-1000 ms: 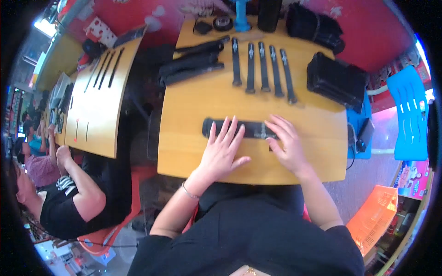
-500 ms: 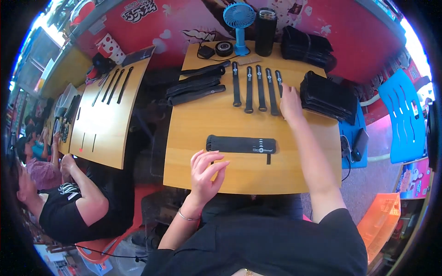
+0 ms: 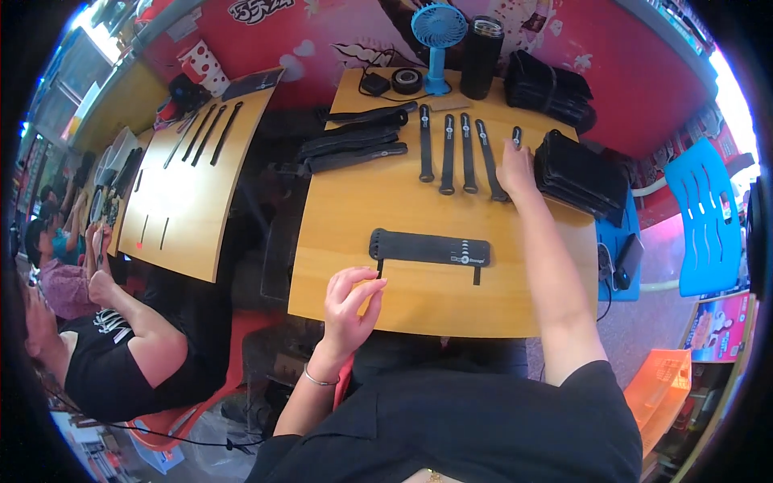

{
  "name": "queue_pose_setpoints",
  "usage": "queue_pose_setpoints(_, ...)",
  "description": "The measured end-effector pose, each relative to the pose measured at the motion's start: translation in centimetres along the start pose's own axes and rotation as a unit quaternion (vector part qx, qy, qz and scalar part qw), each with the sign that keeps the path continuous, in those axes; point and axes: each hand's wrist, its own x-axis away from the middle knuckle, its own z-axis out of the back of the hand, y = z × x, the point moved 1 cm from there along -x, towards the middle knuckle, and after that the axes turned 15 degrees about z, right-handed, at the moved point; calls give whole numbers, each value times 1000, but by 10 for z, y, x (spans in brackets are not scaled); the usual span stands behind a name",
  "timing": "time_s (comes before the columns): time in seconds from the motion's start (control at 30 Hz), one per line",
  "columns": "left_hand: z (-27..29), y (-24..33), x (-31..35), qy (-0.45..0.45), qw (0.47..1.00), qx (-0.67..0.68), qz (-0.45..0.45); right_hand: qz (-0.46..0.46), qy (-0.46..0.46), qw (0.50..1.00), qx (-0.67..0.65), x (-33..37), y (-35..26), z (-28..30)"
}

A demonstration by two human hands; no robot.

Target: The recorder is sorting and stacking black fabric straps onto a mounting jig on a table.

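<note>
I watch the right hand point(image 3: 517, 169) reach out across the wooden table point(image 3: 334, 258), its fingers closed on the end strap point(image 3: 517, 135) — only the tip with the white mark shows above them, and I cannot tell whether it is off the wood. Just left of it, four more straps point(image 3: 448, 157) lie side by side, lengthwise away from me.

The left hand point(image 3: 351, 302) is held near the table's front edge, fingers loosely curled, thumb apart from them, gripping nothing that I can see. Right by its fingertips is a flat black band point(image 3: 427, 246), lying crosswise, with two short dark strips point(image 3: 477, 275) sticking out from its near side; I cannot tell if the fingertips touch the closer strip.

To the right of the right hand I have a black pile point(image 3: 581, 173), and behind it a tied bundle point(image 3: 549, 87). Folded black lengths point(image 3: 354, 138) lie at the left. Along the back stand a blue fan point(image 3: 439, 28) and a dark bottle point(image 3: 481, 60) — with a black roll point(image 3: 407, 80) beside the fan.
</note>
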Motion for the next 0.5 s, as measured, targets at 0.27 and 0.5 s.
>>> queue_pose_setpoints(0.27, -24, 21, -29, -64, 996, -11, -60, 7, 11, 1000, -2, -5, -2, 0)
queue_pose_setpoints(0.5, -137, 54, -110, -144, 966, -111, -184, -8, 35, 999, -41, -2, 3, -2)
